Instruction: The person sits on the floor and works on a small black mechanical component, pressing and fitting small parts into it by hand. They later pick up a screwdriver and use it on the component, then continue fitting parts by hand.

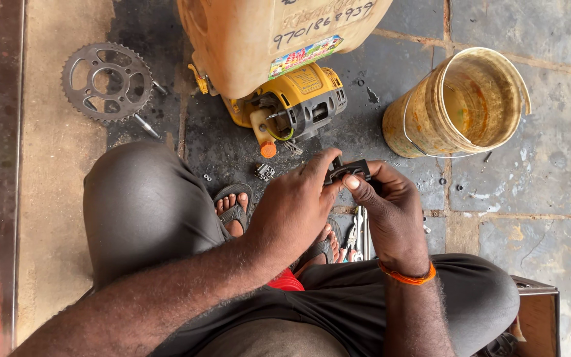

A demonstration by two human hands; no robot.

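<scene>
I had the small black plastic part (347, 171) pinched between both hands: my left hand (295, 208) closed on its near side, my right hand (391, 208) gripping its far edge, pliers (355, 235) lying just below them.

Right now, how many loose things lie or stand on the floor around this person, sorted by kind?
Toothed sprocket: 1
Stained bucket: 1
Yellow motor unit with tank: 1
Pliers: 1
Small metal part: 1
Total: 5, besides the black part held in both hands.

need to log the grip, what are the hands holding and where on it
Both hands, left hand and right hand, pinch a small black part by its opposite ends.
</scene>
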